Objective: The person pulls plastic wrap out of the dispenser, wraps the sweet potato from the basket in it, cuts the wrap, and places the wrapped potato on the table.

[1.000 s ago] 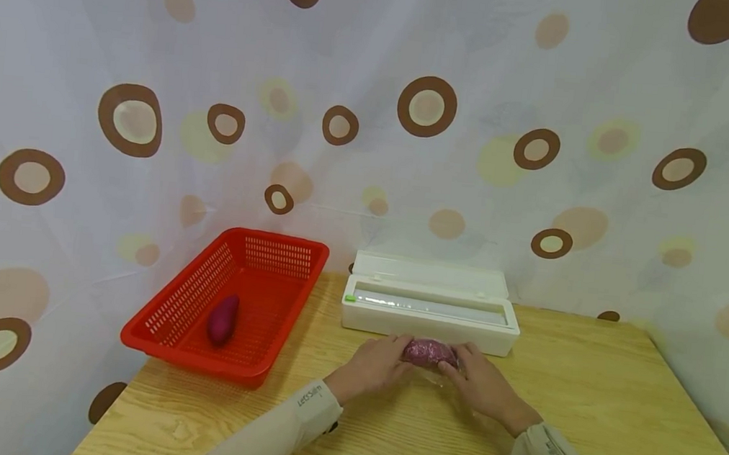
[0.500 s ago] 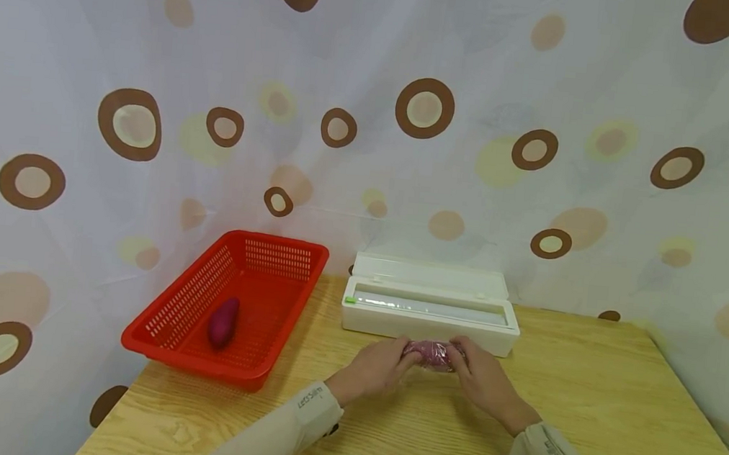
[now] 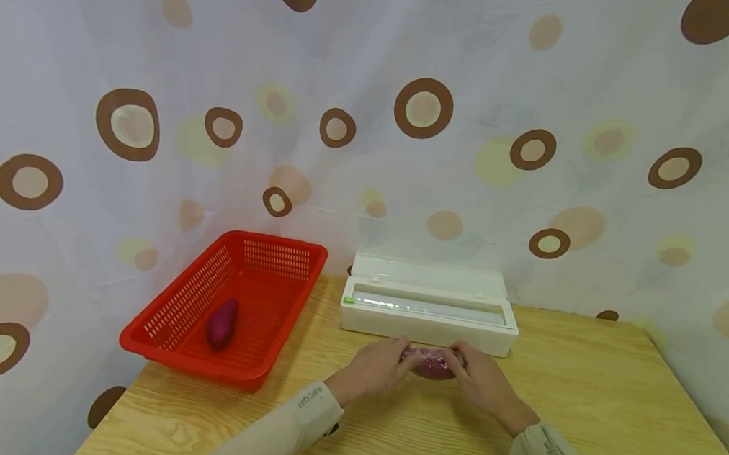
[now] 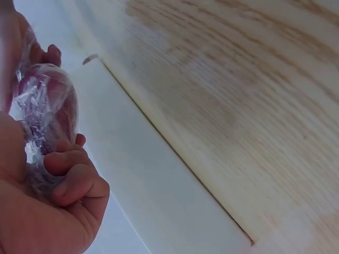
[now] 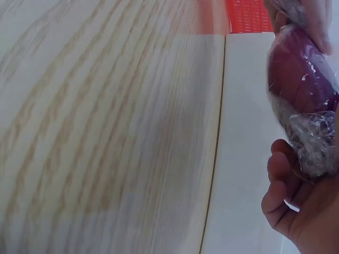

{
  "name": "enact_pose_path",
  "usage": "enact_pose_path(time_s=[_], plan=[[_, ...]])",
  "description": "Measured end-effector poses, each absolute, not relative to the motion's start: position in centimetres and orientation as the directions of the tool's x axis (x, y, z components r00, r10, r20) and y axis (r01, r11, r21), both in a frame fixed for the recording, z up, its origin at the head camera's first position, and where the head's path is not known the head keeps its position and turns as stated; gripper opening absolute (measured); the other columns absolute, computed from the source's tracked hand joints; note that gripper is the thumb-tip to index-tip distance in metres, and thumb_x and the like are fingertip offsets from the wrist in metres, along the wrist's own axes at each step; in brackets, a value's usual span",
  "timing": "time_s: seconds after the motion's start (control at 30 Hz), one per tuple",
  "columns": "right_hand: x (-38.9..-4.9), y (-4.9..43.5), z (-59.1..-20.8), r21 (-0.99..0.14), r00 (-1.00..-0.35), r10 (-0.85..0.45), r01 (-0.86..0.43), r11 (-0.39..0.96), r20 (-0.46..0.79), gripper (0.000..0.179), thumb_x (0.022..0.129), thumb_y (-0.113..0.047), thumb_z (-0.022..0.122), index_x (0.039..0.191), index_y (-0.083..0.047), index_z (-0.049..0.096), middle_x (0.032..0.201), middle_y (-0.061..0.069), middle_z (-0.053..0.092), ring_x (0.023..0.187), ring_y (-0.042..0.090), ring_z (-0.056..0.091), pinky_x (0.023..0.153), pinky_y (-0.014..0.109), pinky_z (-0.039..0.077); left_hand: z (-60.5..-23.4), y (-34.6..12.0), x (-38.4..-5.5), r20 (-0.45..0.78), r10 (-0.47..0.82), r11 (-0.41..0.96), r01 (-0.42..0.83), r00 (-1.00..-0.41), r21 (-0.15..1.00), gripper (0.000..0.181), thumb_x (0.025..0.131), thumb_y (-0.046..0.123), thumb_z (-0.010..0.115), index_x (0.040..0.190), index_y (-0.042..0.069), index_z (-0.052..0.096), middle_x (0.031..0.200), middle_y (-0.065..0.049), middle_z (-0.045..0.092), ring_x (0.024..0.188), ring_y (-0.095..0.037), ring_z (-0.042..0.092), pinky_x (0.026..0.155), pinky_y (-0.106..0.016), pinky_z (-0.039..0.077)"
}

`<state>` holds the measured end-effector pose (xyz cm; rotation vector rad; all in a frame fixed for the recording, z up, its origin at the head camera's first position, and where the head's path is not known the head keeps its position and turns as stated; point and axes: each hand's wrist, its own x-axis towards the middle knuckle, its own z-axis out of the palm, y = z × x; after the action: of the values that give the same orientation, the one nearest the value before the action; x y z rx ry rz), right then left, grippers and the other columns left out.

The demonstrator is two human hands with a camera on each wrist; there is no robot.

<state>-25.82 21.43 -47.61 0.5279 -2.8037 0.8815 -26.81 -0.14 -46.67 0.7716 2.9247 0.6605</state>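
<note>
Drawn slightly back, the film-wrapped purple root is just before the white box, ends gripped by left hand and right hand — even pressure should smooth the film.

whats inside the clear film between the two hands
Inside the clear film is a smooth purple item, its middle showing through. Its ends can't be made out: bunched film, the left hand and the right hand cover them.
</note>
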Motion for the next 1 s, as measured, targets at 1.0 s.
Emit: enact_pose_path(time_s=[1.0], plan=[[-25.1,20.4,-47.8,-0.579,-0.901,-0.346,-0.434,0.69,0.263,0.036,0.105,-0.025,0.033,0.125,0.002,0.045,0.102,0.008,0.062,0.089,0.016,0.06,0.078,0.04,0.049,-46.4,0.7,-26.9,0.118,0.414,0.646,0.382,-0.903,0.661,0.042,0.101,0.044,0.034,0.11,0.008,0.054,0.099,-0.005,0.053,0.082,-0.014,0.054,0.068,-0.027,0.048]])
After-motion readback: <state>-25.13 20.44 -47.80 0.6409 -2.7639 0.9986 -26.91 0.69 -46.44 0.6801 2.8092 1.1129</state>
